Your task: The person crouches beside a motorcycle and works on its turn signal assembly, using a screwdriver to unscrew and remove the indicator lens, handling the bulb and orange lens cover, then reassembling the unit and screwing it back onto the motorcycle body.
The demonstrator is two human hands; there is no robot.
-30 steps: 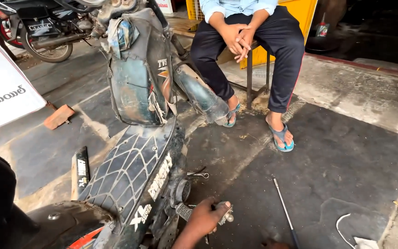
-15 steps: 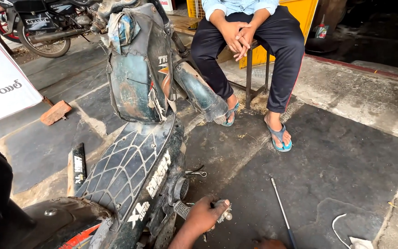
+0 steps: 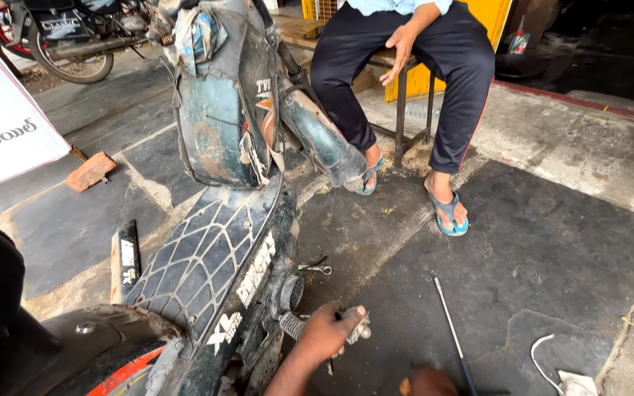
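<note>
Where the moped (image 3: 207, 271) leans, left hand (image 3: 328, 334) fingers (image 3: 352, 315) clamped round its foot peg (image 3: 293, 325).

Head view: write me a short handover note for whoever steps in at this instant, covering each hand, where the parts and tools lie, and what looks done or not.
Left hand: closed around a small metal part at the moped footrest area, low on its right side.
Right hand: only just in view at the bottom edge; grip unclear.
Pliers lie on the floor beside the engine; a long thin rod lies to the right on the dark mat.
A seated person is beyond the moped.
Done or left: cannot tell; the part is still in hand at the moped.
</note>
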